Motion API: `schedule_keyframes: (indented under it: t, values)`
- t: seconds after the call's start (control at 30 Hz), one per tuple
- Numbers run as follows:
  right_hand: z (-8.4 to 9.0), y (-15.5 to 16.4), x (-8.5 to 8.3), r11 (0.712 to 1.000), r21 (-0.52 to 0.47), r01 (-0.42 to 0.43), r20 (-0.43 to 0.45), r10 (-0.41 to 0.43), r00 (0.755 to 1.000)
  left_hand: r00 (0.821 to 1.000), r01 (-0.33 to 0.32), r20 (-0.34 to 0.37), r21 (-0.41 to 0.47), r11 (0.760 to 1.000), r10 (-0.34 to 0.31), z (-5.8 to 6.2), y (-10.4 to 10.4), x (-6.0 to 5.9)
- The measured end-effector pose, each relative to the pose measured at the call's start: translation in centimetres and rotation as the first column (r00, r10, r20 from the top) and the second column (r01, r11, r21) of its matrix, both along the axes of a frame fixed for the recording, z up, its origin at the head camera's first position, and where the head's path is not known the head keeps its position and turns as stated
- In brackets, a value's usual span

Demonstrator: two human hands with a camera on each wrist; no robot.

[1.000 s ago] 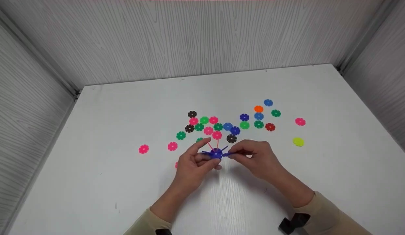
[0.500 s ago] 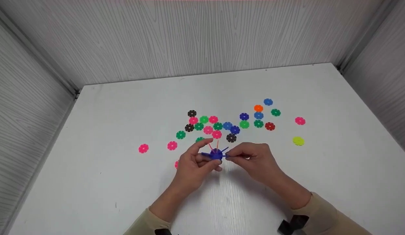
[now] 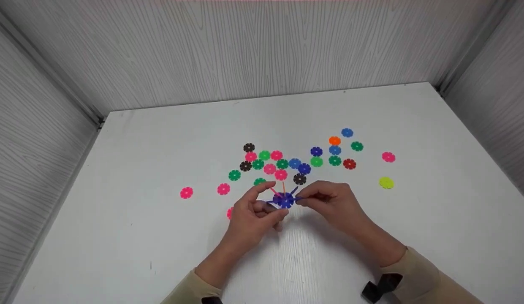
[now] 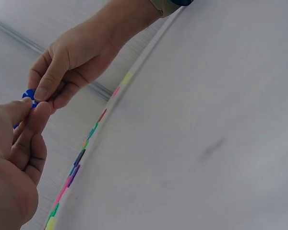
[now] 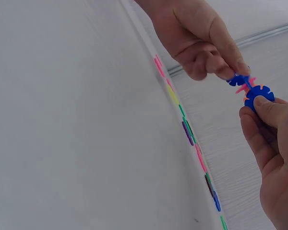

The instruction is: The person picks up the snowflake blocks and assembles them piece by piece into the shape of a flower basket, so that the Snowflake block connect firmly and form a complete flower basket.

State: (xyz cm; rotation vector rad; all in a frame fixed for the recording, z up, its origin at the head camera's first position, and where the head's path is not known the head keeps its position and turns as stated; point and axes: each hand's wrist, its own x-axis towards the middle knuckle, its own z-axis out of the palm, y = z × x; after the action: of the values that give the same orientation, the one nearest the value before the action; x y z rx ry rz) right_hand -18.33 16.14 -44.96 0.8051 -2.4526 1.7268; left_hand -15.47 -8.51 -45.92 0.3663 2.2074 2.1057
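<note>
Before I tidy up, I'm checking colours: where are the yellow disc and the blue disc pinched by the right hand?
Yellow disc (image 3: 386, 183), head view: middle of its face.
Blue disc (image 5: 253, 94), right wrist view: upper-left of its face.

Legible texts, labels, brands, numbers or signs: none in any of the three views.
</note>
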Motion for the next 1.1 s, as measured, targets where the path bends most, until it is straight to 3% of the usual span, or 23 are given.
schedule_keyframes:
  t: [0.13,0.23,0.33,0.5,0.67,0.8,0.97,1.1]
  values:
    - [0.4,0.9,-0.4,1.0,0.01,-0.003,0.091,0.003,0.996,0.992,-0.068,-0.117,-0.148,0.987,0.05,-0.1,-0.4,-0.2]
    - [0.6,1.2,-0.5,0.999,0.019,-0.033,0.14,0.03,0.99,0.985,-0.076,-0.171,-0.228,0.971,0.037,0.0,-0.5,-0.3]
    - [0.7,1.3,-0.6,0.996,0.034,-0.081,0.17,0.075,0.983,0.987,-0.015,-0.161,-0.254,0.967,-0.027,0.0,-0.6,-0.3]
    - [0.9,1.2,-0.6,0.987,0.028,-0.157,0.206,0.148,0.967,0.984,0.121,-0.102,-0.222,0.967,-0.147,0.1,-0.6,-0.2]
    - [0.8,1.1,-0.5,0.984,0.022,-0.174,0.224,0.165,0.961,0.977,0.187,-0.065,-0.204,0.961,-0.204,0.1,-0.6,-0.1]
    - [1.0,1.3,-0.7,0.991,0.053,-0.126,0.224,0.112,0.968,0.98,0.178,-0.058,-0.178,0.968,-0.19,-0.1,-0.4,-0.3]
    - [0.7,2.4,-2.2,0.997,0.072,0.037,0.183,-0.049,0.982,0.991,0.113,-0.049,-0.158,0.981,-0.122,-0.2,-0.4,-0.4]
    - [-0.4,3.0,-3.9,0.972,0.171,0.159,0.183,-0.19,0.964,0.996,0.07,-0.038,-0.145,0.987,-0.077,-0.2,-0.4,-0.3]
